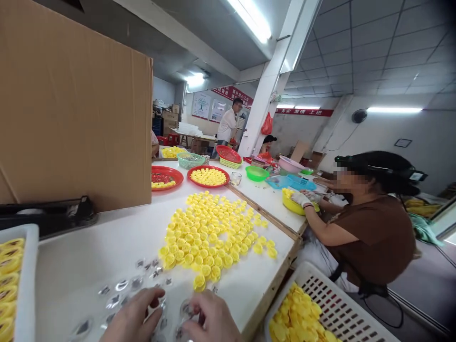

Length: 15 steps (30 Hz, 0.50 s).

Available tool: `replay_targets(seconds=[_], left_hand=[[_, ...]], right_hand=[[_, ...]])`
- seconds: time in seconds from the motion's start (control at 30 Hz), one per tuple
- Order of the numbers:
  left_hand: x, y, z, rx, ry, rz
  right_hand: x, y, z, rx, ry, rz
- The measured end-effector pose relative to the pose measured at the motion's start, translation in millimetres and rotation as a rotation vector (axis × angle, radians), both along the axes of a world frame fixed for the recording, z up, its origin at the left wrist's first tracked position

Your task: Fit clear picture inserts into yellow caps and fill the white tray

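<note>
At the bottom of the view, my left hand (137, 316) hovers low over small clear plastic pieces with dark centres (136, 283), its thumb and fingers apart. To its right, my right hand (210, 317) has its fingers curled down at a clear round piece (185, 308); what its fingertips hold is too small to make out. Just beyond both hands, many yellow cup-shaped pieces (210, 237) lie spread on the white table (121, 237).
A cardboard box (74, 104) stands at left above a white tray (32, 285) of yellow pieces. Red trays (228, 176) lie farther back. At right, a gloved person (370, 228) handles a yellow basket (294, 205); a white crate (342, 304) sits below the table edge.
</note>
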<state>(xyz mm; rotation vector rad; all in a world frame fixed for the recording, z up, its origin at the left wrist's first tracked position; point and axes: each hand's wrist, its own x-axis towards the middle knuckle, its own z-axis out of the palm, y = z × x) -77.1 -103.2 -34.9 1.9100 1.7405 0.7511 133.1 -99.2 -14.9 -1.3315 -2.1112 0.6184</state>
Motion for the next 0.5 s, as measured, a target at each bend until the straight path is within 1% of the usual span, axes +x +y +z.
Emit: replay_targets(seconds=[0.1, 0.2, 0.33, 0.5], left_hand=[[10.5, -0.7, 20.3, -0.037, 0.054, -0.010], [19.0, -0.3, 33.1, -0.060, 0.088, -0.021], [30.3, 3.5, 36.0, -0.089, 0.134, -0.024], [55.0, 18.7, 33.3, -0.060, 0.178, -0.064]], right_hand=[[20.6, -8.0, -8.6, -0.036, 0.284, -0.086], [35.2, -9.5, -20.8, -0.105, 0.417, -0.157], [40.3, -5.8, -35.7, -0.143, 0.562, -0.239], [39.2, -6.7, -39.4, -0.101, 0.642, -0.305]])
